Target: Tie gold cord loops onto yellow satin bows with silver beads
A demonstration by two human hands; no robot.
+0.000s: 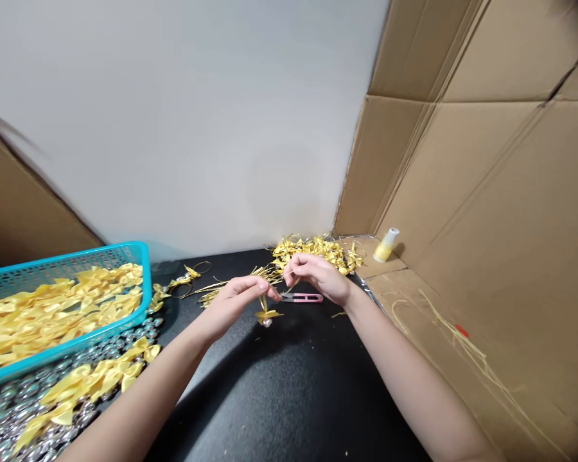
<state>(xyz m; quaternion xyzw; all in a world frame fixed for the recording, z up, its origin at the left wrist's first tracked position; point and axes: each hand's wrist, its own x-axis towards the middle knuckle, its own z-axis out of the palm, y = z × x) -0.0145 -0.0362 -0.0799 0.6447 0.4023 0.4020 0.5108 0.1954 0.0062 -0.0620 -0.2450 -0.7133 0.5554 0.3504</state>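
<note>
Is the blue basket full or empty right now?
Partly full: the basket holds many yellow bows spread across it, but they lie below its far rim.

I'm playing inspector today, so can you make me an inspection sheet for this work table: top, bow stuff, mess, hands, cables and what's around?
Surface: black tabletop, with tiny scraps on it.
Job's things: a yellow bow with a silvery bead hangs below the left hand; pink snips lie to its right.
Clutter: gold strands, a bow pile, a teal basket of bows, silvery beads beside it.
Hands: left pinches the bow's tie; right hand has bent fingers, grip unclear.
Cables: nothing seen.
Surroundings: pale wall, cardboard on both sides, spool at right.
</note>
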